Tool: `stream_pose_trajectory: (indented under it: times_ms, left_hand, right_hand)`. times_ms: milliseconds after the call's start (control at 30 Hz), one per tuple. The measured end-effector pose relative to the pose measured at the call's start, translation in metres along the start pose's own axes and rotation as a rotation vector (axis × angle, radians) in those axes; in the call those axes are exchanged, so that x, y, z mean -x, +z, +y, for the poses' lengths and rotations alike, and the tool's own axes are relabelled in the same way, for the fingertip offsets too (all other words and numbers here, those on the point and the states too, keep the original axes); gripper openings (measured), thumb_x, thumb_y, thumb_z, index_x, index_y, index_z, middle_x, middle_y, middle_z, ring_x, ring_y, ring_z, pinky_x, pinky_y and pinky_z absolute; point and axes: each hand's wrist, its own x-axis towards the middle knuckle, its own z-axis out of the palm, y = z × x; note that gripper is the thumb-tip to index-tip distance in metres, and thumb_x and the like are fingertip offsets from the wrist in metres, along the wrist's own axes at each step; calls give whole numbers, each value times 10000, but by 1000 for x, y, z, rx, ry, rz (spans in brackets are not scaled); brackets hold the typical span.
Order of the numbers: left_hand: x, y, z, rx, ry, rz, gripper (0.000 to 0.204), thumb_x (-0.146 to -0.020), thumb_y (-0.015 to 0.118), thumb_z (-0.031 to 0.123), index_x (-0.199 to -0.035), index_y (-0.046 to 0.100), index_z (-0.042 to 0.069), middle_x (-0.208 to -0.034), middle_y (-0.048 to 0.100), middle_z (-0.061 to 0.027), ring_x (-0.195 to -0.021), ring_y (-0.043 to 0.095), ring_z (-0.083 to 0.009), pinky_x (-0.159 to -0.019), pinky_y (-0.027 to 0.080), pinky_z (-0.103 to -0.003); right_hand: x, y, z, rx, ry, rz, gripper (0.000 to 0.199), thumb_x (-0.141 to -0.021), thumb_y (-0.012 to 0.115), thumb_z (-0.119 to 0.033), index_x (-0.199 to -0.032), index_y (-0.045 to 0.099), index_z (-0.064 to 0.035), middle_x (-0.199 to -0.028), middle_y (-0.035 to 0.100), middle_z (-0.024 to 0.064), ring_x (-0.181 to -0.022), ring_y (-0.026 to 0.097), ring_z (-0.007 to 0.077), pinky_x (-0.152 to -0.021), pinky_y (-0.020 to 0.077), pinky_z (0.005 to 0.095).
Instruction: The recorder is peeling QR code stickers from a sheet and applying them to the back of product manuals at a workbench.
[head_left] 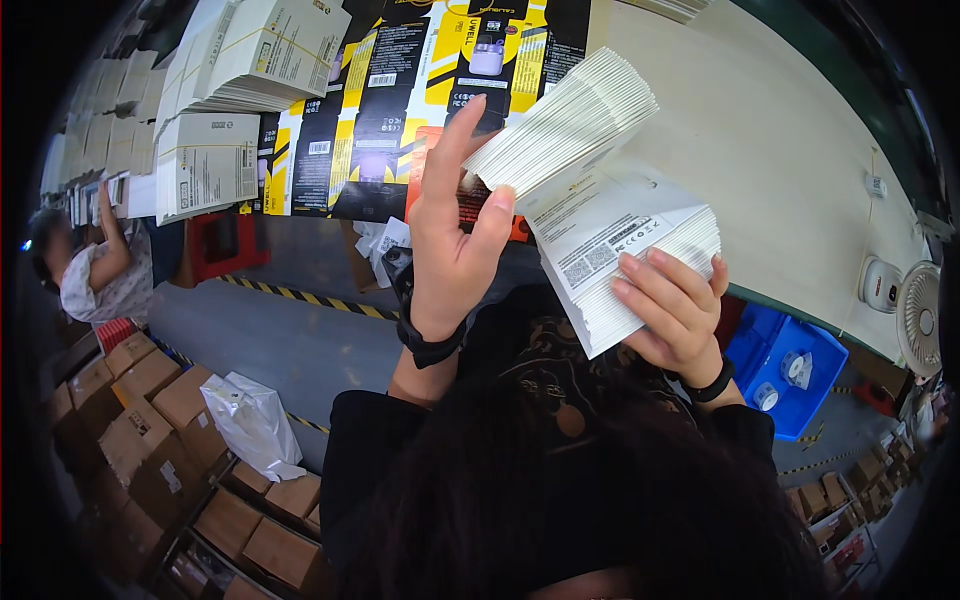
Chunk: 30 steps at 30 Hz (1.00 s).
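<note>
A thick stack of white printed leaflets (625,235) is held above the table's near edge, its sheets fanned into an upper and a lower part. My right hand (672,305) is closed around the lower part, fingers lying across the printed top sheet and thumb hidden beneath. At the left end of the upper part (570,120) is my left hand (455,230), open, with index finger stretched up and thumb apart. The thumb tip touches the leaflets' corner; the remaining fingers are partly hidden behind it.
Banded leaflet stacks (285,50) stand at the table's far left beside flat black-and-yellow printed box sheets (375,130). A blue bin (790,350) with tape rolls and a small white fan (918,318) are at right. Cartons (150,430) fill the lower left; another person (95,265) works far left.
</note>
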Motion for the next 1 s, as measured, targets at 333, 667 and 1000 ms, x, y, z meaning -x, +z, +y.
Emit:
stream_pose_trajectory:
  times_ms: [333, 667, 1000]
  left_hand:
    - [-2, -3, 7, -288, 141, -74, 354, -816, 418, 22, -1151, 533, 26, -1139, 494, -197, -1017, 502, -242, -819, 416, -296]
    - [-3, -3, 7, -248, 154, -89, 334, -822, 402, 7, -1107, 573, 45, -1141, 487, -189, -1042, 496, -266, -849, 407, -313]
    - [-2, -3, 7, -269, 152, -85, 327, -823, 410, 13, -1104, 574, 48, -1136, 481, -191, -1030, 503, -263, -845, 410, -312]
  right_hand:
    - [1, 3, -1, 0, -9, 44, 274, -732, 601, -290, -961, 643, -144, -1056, 612, 15, -1040, 520, 179, -1072, 122, 386]
    - [-1, 8, -4, 21, 15, 87, 332, -816, 507, -381, -1051, 610, -171, -1123, 581, -20, -1042, 495, 126, -1025, 166, 361]
    - [-34, -19, -14, 24, 127, -156, 478, -652, 620, -361, -1096, 574, -188, -1204, 526, -49, -942, 467, 125, -953, 196, 409]
